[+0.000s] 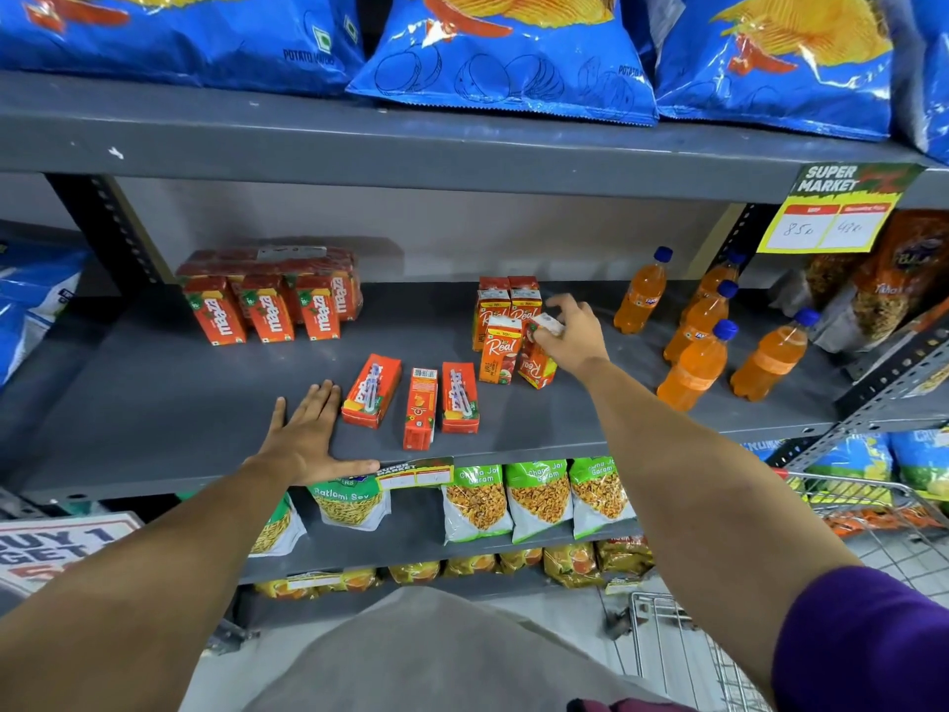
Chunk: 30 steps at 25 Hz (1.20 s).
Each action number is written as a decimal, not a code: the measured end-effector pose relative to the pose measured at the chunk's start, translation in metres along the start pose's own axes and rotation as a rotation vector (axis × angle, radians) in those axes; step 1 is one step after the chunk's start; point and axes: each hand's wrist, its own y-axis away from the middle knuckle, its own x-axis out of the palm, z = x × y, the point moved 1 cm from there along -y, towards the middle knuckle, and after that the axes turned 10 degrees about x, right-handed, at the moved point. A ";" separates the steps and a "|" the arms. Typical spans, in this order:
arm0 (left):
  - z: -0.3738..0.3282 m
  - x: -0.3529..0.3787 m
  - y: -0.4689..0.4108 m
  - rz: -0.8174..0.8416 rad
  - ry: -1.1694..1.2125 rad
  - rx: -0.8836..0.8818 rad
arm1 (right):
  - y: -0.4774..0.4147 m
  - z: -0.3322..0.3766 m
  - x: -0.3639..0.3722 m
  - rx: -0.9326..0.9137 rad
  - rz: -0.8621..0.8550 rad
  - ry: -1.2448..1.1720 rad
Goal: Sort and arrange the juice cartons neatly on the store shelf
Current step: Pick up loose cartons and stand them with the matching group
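Your shelf (205, 382): painted grey metal, matt, smooth | juice cartons (371, 392): printed card, slight sheen | bottles (696, 370): clear glossy plastic | chip bags (503, 59): shiny crinkled foil | price tag (834, 218): paper

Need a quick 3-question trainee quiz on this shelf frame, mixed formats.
1. True or false: the left hand lies flat and empty on the grey metal shelf.
2. How many small orange juice cartons lie flat in front, from the left carton past the middle one to the right one?
3. Multiple choice: the right hand grips A) an orange soda bottle with a blue cap, B) a tilted orange Real juice carton, C) a red Maaza carton.

Key: 1 true; 2 three; 3 B.
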 end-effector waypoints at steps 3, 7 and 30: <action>0.000 0.001 -0.001 -0.001 0.001 -0.002 | 0.000 0.005 0.001 0.004 0.000 -0.033; 0.000 0.000 -0.001 0.006 -0.003 -0.001 | 0.001 0.005 0.000 -0.041 0.019 -0.019; -0.004 -0.004 0.002 0.011 0.002 -0.008 | -0.005 -0.008 -0.007 -0.142 0.099 0.321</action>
